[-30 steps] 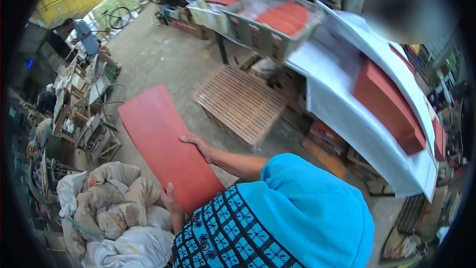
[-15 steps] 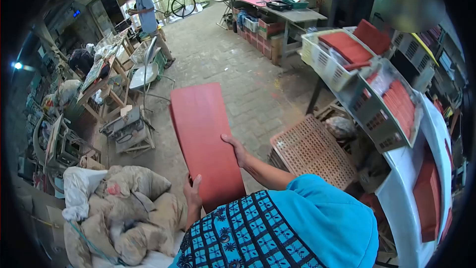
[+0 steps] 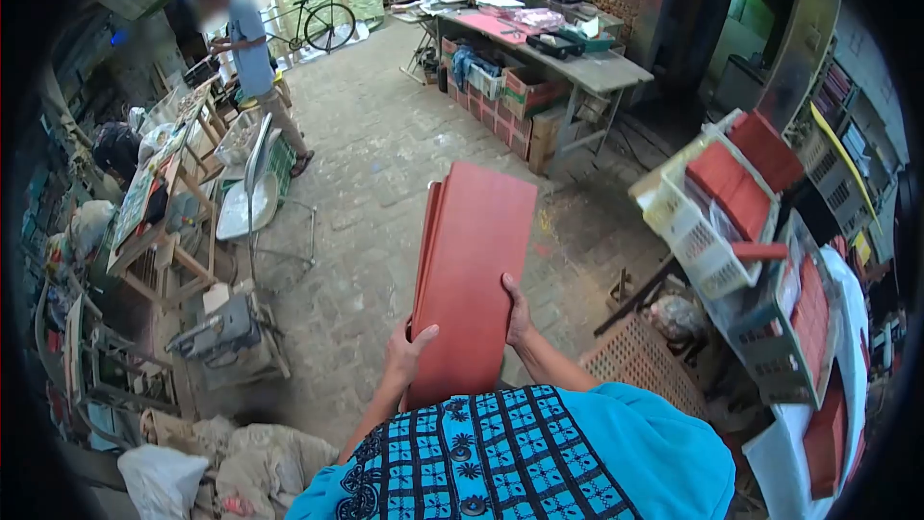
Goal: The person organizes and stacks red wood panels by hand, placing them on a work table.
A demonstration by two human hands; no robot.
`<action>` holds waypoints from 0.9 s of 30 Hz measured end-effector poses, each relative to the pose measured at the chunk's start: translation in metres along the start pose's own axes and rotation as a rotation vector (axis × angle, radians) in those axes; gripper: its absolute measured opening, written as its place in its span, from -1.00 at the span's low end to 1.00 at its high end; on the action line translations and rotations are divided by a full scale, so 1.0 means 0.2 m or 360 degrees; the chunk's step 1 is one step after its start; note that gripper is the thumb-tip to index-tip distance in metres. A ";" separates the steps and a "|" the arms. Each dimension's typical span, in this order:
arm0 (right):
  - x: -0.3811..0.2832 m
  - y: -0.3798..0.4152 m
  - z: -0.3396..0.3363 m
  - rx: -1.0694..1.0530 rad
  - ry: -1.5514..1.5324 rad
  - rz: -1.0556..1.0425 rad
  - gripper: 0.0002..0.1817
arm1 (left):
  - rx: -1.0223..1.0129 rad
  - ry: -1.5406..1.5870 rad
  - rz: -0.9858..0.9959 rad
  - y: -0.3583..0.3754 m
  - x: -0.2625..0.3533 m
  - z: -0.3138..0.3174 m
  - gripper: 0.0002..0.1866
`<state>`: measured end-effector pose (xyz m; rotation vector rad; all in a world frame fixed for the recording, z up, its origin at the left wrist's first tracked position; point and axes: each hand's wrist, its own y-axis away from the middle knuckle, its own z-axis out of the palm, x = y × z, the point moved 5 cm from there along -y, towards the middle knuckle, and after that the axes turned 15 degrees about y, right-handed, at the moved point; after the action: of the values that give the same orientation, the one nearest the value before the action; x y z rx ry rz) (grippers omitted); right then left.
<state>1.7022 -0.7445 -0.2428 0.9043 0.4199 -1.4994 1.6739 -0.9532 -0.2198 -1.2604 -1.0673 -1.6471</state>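
Observation:
A stack of long red sheets (image 3: 476,270) stands out in front of my chest, with loose layers showing along its left side. My left hand (image 3: 408,351) is closed on its lower left edge, the thumb lying over the front face. On the opposite edge, a little higher up, my right hand (image 3: 518,312) grips the same stack with its thumb on the face. The fingers of both hands are mostly hidden behind the sheets. The stack's lower end meets my blue patterned top (image 3: 472,443).
To the right, crates (image 3: 707,241) hold more red pieces, above a brown perforated crate (image 3: 635,366). Filled sacks (image 3: 269,467) lie at lower left. A person (image 3: 252,48) stands near a white chair (image 3: 248,202). A work table (image 3: 602,67) and a bicycle (image 3: 330,27) are farther back.
My view has swung, and the red stack now appears farther right and tilts rightward. Both hands keep their hold. The sacks and perforated crate sit lower in view.

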 end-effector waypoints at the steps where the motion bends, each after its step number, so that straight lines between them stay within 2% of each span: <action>1: -0.12 -0.17 0.01 -0.0025 0.0025 -0.0035 -0.28 | -0.0006 -0.0030 0.0030 -0.18 0.04 0.03 -0.27; 3: -0.28 -0.45 0.06 -0.0046 0.0033 -0.0071 -0.27 | 0.0001 -0.0054 0.0063 -0.51 0.13 0.06 -0.27; 6: -0.47 -0.85 0.09 -0.0125 0.0097 0.0077 -0.26 | 0.0004 0.0045 0.0044 -0.90 0.20 0.11 -0.28; 9: -0.58 -1.24 0.10 0.0007 0.0123 0.0030 -0.35 | 0.0042 0.0130 -0.0050 -1.25 0.31 0.12 -0.28; 15: -0.72 -2.15 0.13 -0.0016 0.0139 0.0029 -0.34 | 0.0048 0.0131 0.0009 -2.18 0.33 0.01 -0.22; 18: -0.85 -2.59 0.18 -0.0060 0.0091 -0.0152 -0.27 | -0.0090 0.0036 0.0200 -2.75 0.41 -0.04 -0.17; 21: -1.05 -2.95 0.22 0.0234 0.0111 -0.0406 -0.27 | -0.0264 -0.0206 0.0117 -3.26 0.58 -0.01 -0.12; 24: -1.21 -3.21 0.16 0.0188 -0.0087 -0.0283 -0.31 | -0.0406 -0.0309 0.0017 -3.64 0.71 0.11 -0.10; 27: -1.40 -3.45 0.09 0.0305 -0.0056 -0.0560 -0.25 | -0.0619 -0.0336 -0.0007 -4.07 0.77 0.29 -0.09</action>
<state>1.0152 -0.4589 -0.1974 0.9876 0.4302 -1.9001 0.9045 -0.6399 -0.1871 -1.7151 -0.8948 -1.8132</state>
